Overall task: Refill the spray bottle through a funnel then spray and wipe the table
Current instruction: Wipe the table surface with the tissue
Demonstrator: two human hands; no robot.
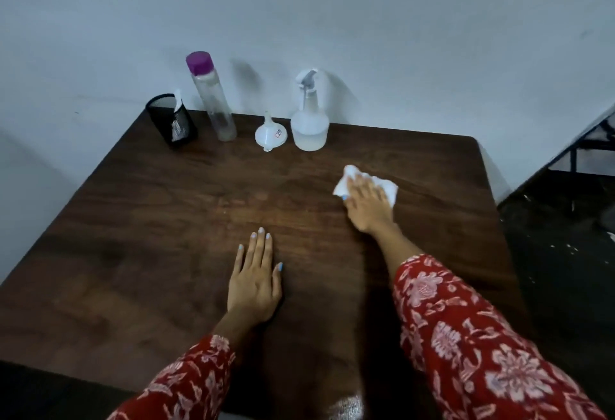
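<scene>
Right hand (366, 198) is pressing the cloth (389, 188) flat under straight fingers, wiping; left hand (254, 281) is lying flat-fingered, probably bracing on the surface (166, 220).

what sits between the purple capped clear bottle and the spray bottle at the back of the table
Only the white plastic funnel, lying wide end down with its spout up, between the purple-capped clear bottle and the translucent spray bottle, as the head view shows.

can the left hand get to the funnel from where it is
Probably yes. The left hand lies flat on the table, and only bare wood lies between it and the funnel, which sits upside down at the far edge. The spray bottle stands beside the funnel but not in the way.
</scene>
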